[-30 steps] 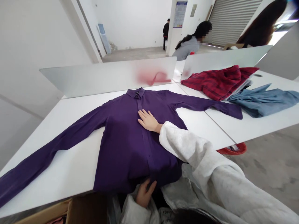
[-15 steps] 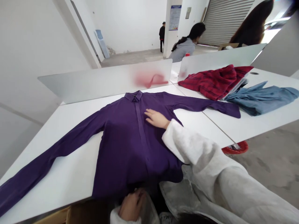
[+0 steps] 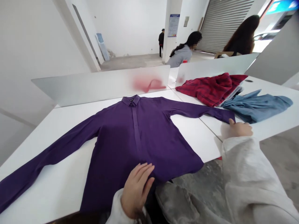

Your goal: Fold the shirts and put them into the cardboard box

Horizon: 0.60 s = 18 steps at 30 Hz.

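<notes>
A purple long-sleeved shirt [image 3: 119, 137] lies front up on the white table [image 3: 67, 174], its collar towards the far side and both sleeves spread outwards. My right hand [image 3: 240, 128] is at the end of the right-hand sleeve, its fingers closed on the cuff. Near the bottom hem, my left hand [image 3: 138, 188] hovers over or rests lightly on the shirt front, fingers stretched out and holding nothing; contact is hard to judge. The far end of the left-hand sleeve runs to the picture's left edge.
A red plaid garment [image 3: 211, 88] and a blue garment [image 3: 259, 105] lie heaped beside the right-hand cuff. Frosted dividers [image 3: 102, 87] stand along the table's back edge. Behind them are several people, one in a grey hoodie [image 3: 179, 57].
My right hand has moved from the shirt's chest rightwards to the cuff and closed on it. My left hand has come up from below the hem, fingers now stretched out.
</notes>
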Motion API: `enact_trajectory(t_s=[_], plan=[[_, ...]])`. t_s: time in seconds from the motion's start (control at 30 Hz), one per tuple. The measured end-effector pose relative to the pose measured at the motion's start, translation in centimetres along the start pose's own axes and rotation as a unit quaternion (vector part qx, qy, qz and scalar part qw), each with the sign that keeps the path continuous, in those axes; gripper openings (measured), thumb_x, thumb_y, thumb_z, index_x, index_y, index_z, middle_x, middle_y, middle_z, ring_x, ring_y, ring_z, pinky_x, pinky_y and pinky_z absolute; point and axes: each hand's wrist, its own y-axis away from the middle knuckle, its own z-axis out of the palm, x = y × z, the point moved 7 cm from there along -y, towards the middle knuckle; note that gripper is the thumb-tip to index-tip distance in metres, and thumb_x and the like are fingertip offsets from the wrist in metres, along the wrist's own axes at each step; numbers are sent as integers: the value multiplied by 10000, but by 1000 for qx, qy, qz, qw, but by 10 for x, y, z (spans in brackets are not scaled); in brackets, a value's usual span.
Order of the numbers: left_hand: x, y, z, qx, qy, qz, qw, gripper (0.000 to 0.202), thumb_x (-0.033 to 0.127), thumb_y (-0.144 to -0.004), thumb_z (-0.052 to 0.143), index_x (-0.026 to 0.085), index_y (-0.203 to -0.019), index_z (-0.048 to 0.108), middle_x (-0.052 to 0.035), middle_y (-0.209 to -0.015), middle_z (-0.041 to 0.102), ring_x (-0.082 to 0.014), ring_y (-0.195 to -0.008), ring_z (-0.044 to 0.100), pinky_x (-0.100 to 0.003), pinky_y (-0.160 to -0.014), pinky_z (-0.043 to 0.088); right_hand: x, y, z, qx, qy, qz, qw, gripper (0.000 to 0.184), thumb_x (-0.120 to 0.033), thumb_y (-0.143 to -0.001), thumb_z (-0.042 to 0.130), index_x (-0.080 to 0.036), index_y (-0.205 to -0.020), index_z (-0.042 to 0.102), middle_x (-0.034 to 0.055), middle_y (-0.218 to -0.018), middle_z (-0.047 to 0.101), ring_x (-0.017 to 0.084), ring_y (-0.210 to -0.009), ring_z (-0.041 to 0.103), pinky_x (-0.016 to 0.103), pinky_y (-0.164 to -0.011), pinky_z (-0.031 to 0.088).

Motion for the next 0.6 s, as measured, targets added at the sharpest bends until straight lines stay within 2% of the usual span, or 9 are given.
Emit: enact_trajectory(t_s=[0.1,0.17,0.2,0.3,0.4,0.5,0.6], plan=[[-4,-11,36,-70,-112,-28,991,446,352,-929,444,199,-1347,475,-87,-1374,518,-283,-1278,460,-503,-1033,420,10,1,15,5,-42,82,996,501,-350,-772,612,-8,-1137,639,417,-1107,503,448,-1118,479,546,-735,373],[-10,-10,52,-108,-153,-55,981,526,417,-929,423,176,-1396,407,-110,-1444,426,-319,-1330,381,-545,-1027,410,12,2,18,9,-147,128,981,475,-267,-705,663,-44,-1124,635,398,-1196,476,434,-1202,421,561,-866,326],[-11,-9,57,-122,-160,-62,978,546,436,-931,408,167,-1406,390,-115,-1456,406,-322,-1340,364,-547,-1027,410,14,4,17,11,-226,161,961,425,-210,-666,675,-72,-1068,653,386,-1224,468,423,-1234,398,559,-929,283],[-13,-6,63,-147,-161,-69,973,558,446,-940,372,168,-1423,360,-108,-1477,374,-312,-1359,332,-539,-1048,390,15,8,13,13,-443,256,859,288,-102,-586,662,-176,-864,646,317,-1256,486,362,-1267,386,527,-1011,212],[-13,-6,62,-150,-156,-74,974,556,445,-941,364,171,-1424,358,-109,-1481,369,-314,-1364,322,-539,-1054,380,1,9,7,-26,-551,301,778,148,-94,-676,518,-221,-685,593,218,-1142,581,292,-1083,550,533,-884,354],[-14,-6,62,-144,-148,-77,975,551,434,-939,378,166,-1420,365,-115,-1479,369,-321,-1365,317,-545,-1059,370,-29,8,2,-74,-648,337,679,340,-28,-743,325,-207,-559,548,139,-989,630,188,-835,626,448,-731,452],[-14,-6,63,-140,-128,-81,978,548,425,-939,386,161,-1418,365,-120,-1486,355,-326,-1372,300,-552,-1071,349,-72,4,-13,-77,-715,344,604,406,-23,-799,256,-188,-583,557,87,-959,632,117,-806,617,363,-699,473]])
